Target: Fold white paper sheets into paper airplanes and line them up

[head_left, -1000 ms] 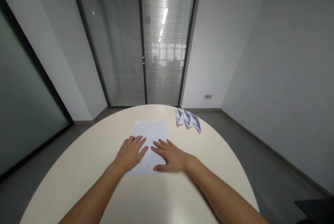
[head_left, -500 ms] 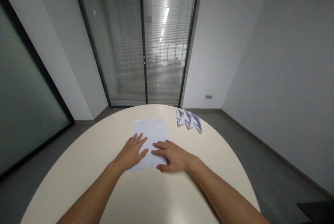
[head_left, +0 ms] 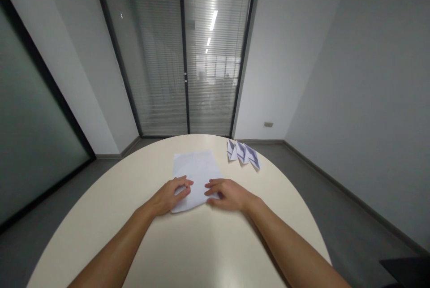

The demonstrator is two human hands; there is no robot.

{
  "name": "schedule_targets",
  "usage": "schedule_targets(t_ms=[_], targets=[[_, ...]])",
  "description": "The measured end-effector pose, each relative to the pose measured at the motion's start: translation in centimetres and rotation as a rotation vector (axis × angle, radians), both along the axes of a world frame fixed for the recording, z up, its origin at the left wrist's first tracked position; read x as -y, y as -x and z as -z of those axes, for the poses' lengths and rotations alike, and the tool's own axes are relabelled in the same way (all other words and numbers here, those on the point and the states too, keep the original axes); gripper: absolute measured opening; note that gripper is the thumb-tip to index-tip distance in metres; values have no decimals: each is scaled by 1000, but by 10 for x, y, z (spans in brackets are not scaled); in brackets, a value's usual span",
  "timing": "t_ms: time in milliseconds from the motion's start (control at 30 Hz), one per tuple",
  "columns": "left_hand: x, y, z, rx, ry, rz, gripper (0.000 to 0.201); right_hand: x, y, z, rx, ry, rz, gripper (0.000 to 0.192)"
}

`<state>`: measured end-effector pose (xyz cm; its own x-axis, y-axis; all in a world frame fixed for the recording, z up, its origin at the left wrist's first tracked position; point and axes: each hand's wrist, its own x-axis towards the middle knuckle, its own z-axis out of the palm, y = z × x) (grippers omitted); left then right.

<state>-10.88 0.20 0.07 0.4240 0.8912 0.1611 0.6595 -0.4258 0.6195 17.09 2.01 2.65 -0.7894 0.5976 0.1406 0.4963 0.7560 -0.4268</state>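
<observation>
— Gripping anything, those hands?

— Both. The left hand (head_left: 169,196) and the right hand (head_left: 227,194) have their fingers curled and pinched on the near edge of the sheet of paper (head_left: 196,172), which bends up a little there; the rest lies flat on the round table (head_left: 101,216).

— And beyond?

— Three folded papers (head_left: 243,153) in a row near the table's far right edge, well apart from the sheet. Behind stands a glass door (head_left: 183,55) with blinds.

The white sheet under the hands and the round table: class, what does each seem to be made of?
Sheet: thin white paper, matt; its near edge curls up softly where the left hand and right hand grip it. Table: smooth cream top, probably laminate; faint sheen, no grain.
</observation>
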Motion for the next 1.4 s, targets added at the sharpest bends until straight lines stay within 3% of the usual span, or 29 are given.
schedule_targets(t_ms=[133, 233, 333, 500, 767, 1067, 1233, 1400], targets=[[0, 13, 7, 68, 96, 77, 33, -10, -7, 15, -102, 33, 42, 39], [-1, 16, 12, 98, 129, 65, 30, -13, -10, 21, -159, 85, 64, 39], [0, 16, 9, 124, 123, 34, 27, -12, -11, 20, -172, 121, 79, 38], [4, 18, 1, 63, 170, 88, 28, -14, -11, 19, -163, 152, 64, 40], [16, 16, 4, -198, 74, 121, 58, -27, -15, 40, -70, 202, 63, 74], [21, 12, -11, -216, -9, 92, 45, -20, -16, 31, -150, 173, 98, 37], [15, 17, -9, -119, -5, 47, 19, -22, -17, 32, -149, 163, 93, 35], [8, 28, -3, -40, 87, -12, 29, -20, -19, 29, -113, 184, 112, 46]])
